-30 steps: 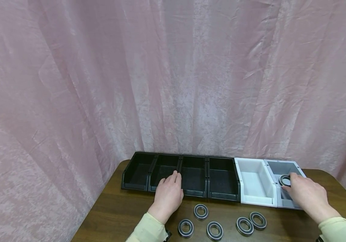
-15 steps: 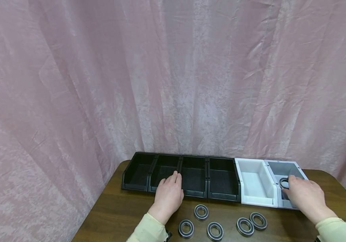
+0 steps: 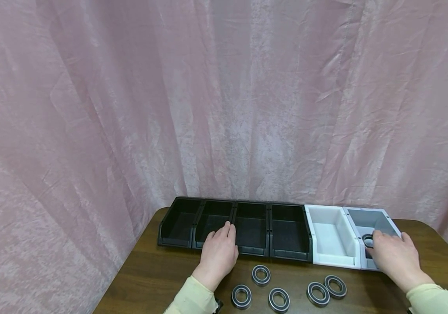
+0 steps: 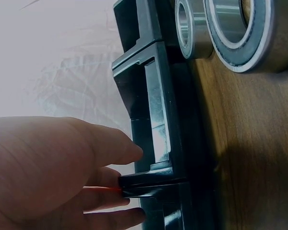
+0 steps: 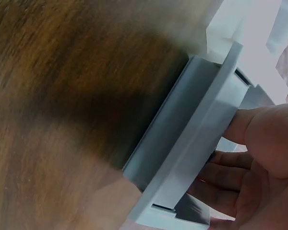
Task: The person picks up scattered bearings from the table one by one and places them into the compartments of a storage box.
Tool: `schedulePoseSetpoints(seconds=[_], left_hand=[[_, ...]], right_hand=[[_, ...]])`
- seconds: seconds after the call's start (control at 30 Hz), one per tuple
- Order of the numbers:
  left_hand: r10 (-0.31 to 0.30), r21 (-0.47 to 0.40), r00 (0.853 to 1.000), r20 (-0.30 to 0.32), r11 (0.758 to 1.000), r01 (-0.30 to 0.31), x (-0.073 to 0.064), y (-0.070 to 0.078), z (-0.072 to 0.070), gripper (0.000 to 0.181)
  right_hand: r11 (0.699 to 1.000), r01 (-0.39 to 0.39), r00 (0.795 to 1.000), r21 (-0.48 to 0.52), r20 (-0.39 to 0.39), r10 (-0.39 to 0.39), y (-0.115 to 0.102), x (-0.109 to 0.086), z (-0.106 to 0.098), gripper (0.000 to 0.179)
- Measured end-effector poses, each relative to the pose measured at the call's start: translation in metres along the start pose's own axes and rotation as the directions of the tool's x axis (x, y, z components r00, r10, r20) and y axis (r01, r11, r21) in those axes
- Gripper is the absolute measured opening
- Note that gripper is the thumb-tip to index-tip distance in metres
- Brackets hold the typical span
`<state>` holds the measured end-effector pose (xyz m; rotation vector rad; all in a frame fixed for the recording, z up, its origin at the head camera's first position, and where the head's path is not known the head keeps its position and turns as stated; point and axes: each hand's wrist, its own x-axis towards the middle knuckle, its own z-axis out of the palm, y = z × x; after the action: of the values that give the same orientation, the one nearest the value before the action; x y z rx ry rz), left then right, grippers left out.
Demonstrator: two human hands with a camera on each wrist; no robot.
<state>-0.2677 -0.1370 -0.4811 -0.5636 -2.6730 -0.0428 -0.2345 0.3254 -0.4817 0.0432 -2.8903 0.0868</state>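
My right hand (image 3: 394,257) reaches into the grey bin (image 3: 389,218) at the right end of the row, thumb and fingertips at a ball bearing (image 3: 366,240) that they partly cover. In the right wrist view the fingers (image 5: 225,177) curl behind the grey bin's front wall (image 5: 192,139), which hides most of what they hold. My left hand (image 3: 219,254) rests with extended fingers at the divider between two black bins (image 3: 250,231); its fingertips meet the bin edge in the left wrist view and hold nothing.
Several black-and-silver bearings lie on the wooden table (image 3: 149,279): a left bearing (image 3: 241,296), a middle bearing (image 3: 279,300) and a touching pair at right, including one bearing (image 3: 335,286). A white bin (image 3: 331,235) stands beside the grey one. A pink curtain (image 3: 224,109) hangs behind.
My right hand has shifted slightly left and the bearing at its fingertips sits a little lower in the grey bin. The little finger has lifted away. My left hand has stayed put.
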Motion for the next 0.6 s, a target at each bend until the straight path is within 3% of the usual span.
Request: schedulePoseSetpoints(seconds=[0.27, 0.6], left_hand=[[0.005, 0.000, 1.000, -0.015, 1.000, -0.005, -0.0001, -0.0011, -0.0005, 0.059], [0.005, -0.008, 1.000, -0.003, 1.000, -0.005, 0.0001, -0.0003, -0.0021, 0.059]], right_hand=[[1.000, 0.004, 1.000, -0.021, 0.022, -0.004, -0.0024, 0.0021, 0.0006, 0.028], [0.999, -0.006, 0.992, -0.040, 0.123, 0.011, -0.0017, 0.0078, -0.0018, 0.012]])
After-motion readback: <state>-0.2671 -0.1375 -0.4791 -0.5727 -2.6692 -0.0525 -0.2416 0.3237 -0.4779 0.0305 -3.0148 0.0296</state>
